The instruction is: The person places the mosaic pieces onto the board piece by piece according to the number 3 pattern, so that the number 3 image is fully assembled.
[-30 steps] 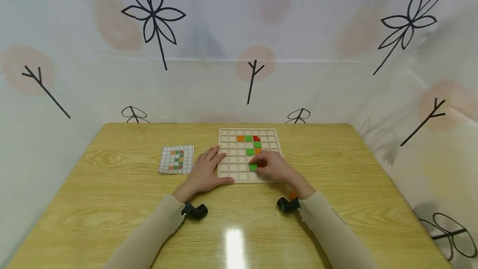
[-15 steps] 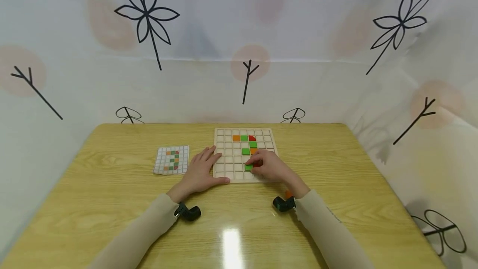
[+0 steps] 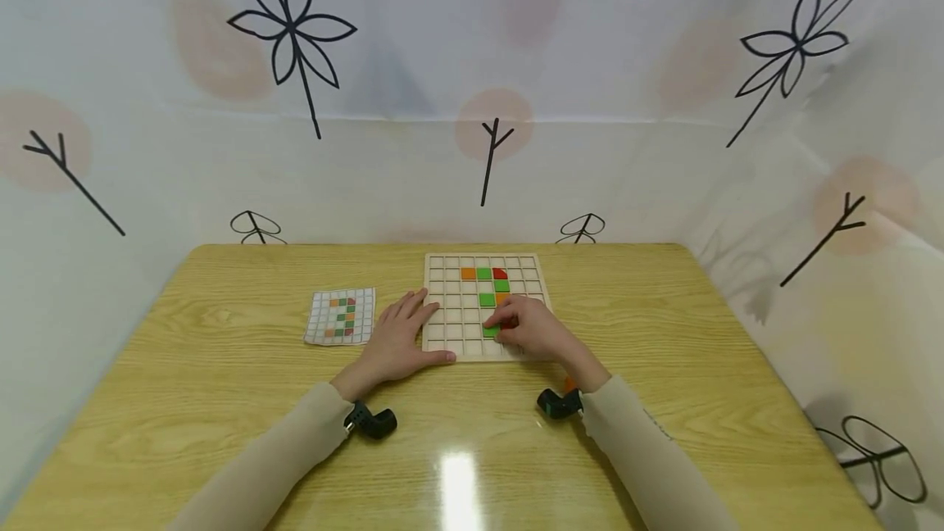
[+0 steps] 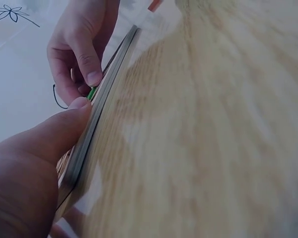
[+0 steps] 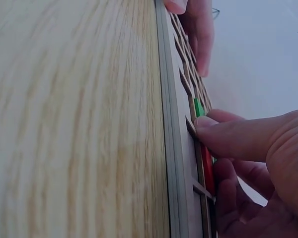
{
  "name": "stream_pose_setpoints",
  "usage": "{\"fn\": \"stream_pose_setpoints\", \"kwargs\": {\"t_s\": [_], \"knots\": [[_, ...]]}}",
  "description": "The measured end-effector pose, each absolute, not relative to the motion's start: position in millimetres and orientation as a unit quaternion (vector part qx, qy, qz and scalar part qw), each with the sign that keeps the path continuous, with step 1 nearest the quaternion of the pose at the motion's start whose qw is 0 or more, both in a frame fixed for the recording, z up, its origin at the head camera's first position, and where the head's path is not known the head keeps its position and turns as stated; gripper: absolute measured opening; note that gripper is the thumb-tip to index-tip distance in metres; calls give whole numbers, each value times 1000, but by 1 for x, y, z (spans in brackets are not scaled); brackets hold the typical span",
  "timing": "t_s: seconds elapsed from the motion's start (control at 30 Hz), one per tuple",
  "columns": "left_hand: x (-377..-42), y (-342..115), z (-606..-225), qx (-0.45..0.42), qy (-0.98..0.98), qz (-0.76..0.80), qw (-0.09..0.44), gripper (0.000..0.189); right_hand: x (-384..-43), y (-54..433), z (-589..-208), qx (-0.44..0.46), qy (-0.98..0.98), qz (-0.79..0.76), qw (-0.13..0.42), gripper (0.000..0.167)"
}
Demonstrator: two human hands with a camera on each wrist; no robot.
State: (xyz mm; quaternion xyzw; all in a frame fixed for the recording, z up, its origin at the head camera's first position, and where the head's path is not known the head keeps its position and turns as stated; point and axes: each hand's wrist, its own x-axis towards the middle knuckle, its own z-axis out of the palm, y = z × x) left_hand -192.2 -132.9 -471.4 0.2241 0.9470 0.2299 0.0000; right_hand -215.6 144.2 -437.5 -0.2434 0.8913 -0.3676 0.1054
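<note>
A wooden grid board (image 3: 443, 332) lies on the table, with square tiles in some cells. My left hand (image 3: 396, 342) rests along the board's left side, fingers spread and thumb on the near edge. My right hand (image 3: 537, 329) pinches a green tile (image 3: 490, 332) between thumb and fingers, low in the grid; the green tile (image 5: 198, 106) shows at the fingertips in the right wrist view. Beside it sits a red tile (image 5: 207, 169), mostly covered by that hand in the head view. Higher up are an orange tile (image 3: 468, 274), green tiles (image 3: 483, 274) and a red tile (image 3: 500, 274) with one rounded corner.
Left of the board lies a paper card (image 3: 340, 316) printted with a grid of coloured squares. An orange piece (image 3: 570, 383) lies by my right wrist, partly hidden. A patterned cloth (image 3: 413, 170) rises behind the table (image 3: 243, 400).
The head view has shifted slightly, so the scene appears a little further left. Both hands keep their places on the board, and the right fingers stay at the green tile.
</note>
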Motion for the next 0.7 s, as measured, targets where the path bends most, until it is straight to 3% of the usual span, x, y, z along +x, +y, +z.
{"fn": "stream_pose_setpoints", "kwargs": {"t_s": [0.43, 0.7], "knots": [[-191, -131, -468, 223, 947, 231, 7, 95, -215, 151, -436, -269, 888, -365, 73, 16], [-191, -132, -470, 229, 944, 237, 2, 95, -214, 175, -437, -238, 890, -385, 63, 16]]}}
